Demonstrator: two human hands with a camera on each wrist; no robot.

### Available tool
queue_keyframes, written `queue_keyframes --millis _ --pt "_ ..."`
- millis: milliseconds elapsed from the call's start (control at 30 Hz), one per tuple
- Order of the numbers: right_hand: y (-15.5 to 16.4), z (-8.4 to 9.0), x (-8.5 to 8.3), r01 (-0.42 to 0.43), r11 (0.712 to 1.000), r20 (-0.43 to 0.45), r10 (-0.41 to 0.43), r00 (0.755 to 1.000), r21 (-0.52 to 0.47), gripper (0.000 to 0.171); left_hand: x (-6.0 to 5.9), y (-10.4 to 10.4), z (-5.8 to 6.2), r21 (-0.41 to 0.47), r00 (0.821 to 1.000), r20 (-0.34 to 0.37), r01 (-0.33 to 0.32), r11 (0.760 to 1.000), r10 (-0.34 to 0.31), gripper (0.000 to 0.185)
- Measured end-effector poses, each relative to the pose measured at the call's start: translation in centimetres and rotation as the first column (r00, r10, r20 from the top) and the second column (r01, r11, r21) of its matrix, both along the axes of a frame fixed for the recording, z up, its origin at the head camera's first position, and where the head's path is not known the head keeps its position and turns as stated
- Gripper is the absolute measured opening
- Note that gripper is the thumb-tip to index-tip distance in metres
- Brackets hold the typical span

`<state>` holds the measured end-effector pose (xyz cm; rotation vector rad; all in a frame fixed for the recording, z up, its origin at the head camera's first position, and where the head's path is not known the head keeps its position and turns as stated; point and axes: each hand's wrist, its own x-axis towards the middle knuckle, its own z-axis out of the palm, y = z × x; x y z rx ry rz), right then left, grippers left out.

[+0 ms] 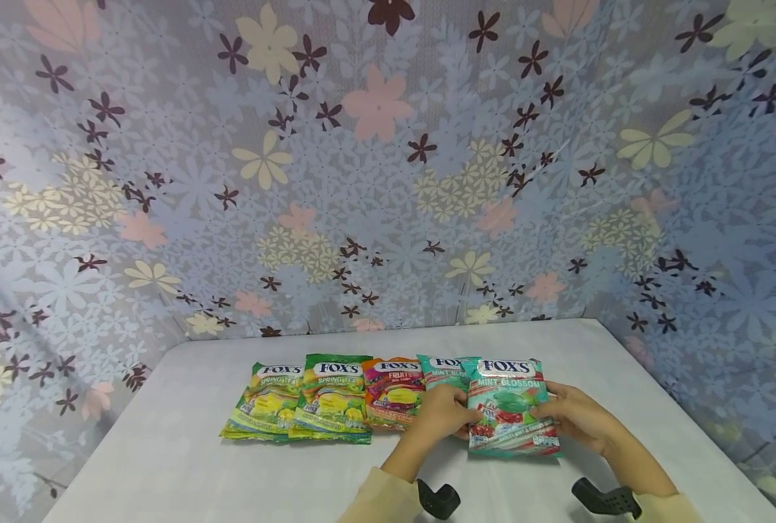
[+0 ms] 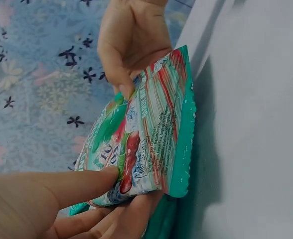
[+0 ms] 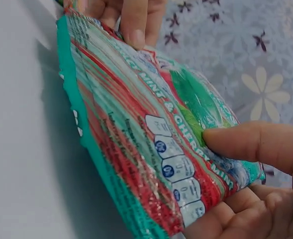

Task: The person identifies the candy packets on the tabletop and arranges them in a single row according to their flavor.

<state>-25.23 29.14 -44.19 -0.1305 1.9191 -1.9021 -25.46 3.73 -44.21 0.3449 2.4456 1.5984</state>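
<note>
Both hands are on the same candy bag point(image 1: 511, 407), one per side. The left hand point(image 1: 442, 415) has its thumb pressed on the front and its fingers point(image 2: 131, 214) curled underneath, so it's pinching the bag's left edge. The right hand point(image 1: 580, 417) does the same on the other side: thumb point(image 3: 251, 142) flat on the printed front, fingers tucked under the back.

The bag itself is a teal, glossy, crinkly packet. It says FOX'S in a white oval at the top with MINT BLOSSOM under it, then green and red candy pictures, red and green stripes toward the bottom and a little row of blue-and-white nutrition icons along the lower edge. The bottom seam is plain teal with a zigzag cut. It sits between the two thumbs, tilted up a bit off the white table point(image 1: 166, 465), bottom edge close to the surface.

Just past the left fingers, partly under the held bag, is a second teal bag point(image 1: 442, 370). Further out on that side there's an orange-red fruit bag point(image 1: 394, 392), then two green bags point(image 1: 332, 399) and point(image 1: 265, 403), all lying flat in an overlapping row. Behind everything hangs a flowered cloth point(image 1: 388, 160).
</note>
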Motion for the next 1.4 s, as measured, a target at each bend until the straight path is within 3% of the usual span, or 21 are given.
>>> queue_keyframes --millis 100,333,600,833,1100,1233,1400 --pt "0.8 0.0 -0.6 0.008 1.000 0.020 -0.009 1.000 0.025 0.083 -0.1 1.0 0.2 -0.051 0.999 -0.041 -0.025 0.998 0.023 0.013" --pt "2.0 0.1 -1.9 0.069 0.991 0.044 -0.075 0.996 0.117 0.085 -0.8 2.8 0.7 -0.143 0.986 -0.162 -0.065 0.988 0.041 0.025" --pt "2.6 0.3 -3.5 0.104 0.965 0.039 -0.117 0.992 0.241 0.086 -1.2 4.3 0.8 -0.201 0.988 -0.134 -0.098 0.975 0.072 0.011" --pt "2.8 0.3 -4.2 0.126 0.940 0.031 -0.143 0.989 0.316 0.089 -1.4 4.4 0.6 -0.211 0.989 -0.133 -0.090 0.973 0.063 0.025" --pt "3.0 -0.1 -4.6 0.169 0.911 0.029 -0.193 0.981 0.376 0.089 -1.4 4.7 0.8 -0.292 0.981 -0.192 -0.081 0.953 0.024 0.022" --pt "2.8 -0.2 -4.6 0.196 0.883 -0.021 -0.207 0.978 0.427 0.086 -1.4 4.8 0.7 -0.297 0.979 -0.201 -0.083 0.951 0.023 0.020" --pt "2.3 -0.2 -4.6 0.259 0.821 -0.086 -0.252 0.964 0.509 0.081 -1.4 4.8 0.5 -0.303 0.979 -0.201 -0.096 0.948 0.034 0.018"
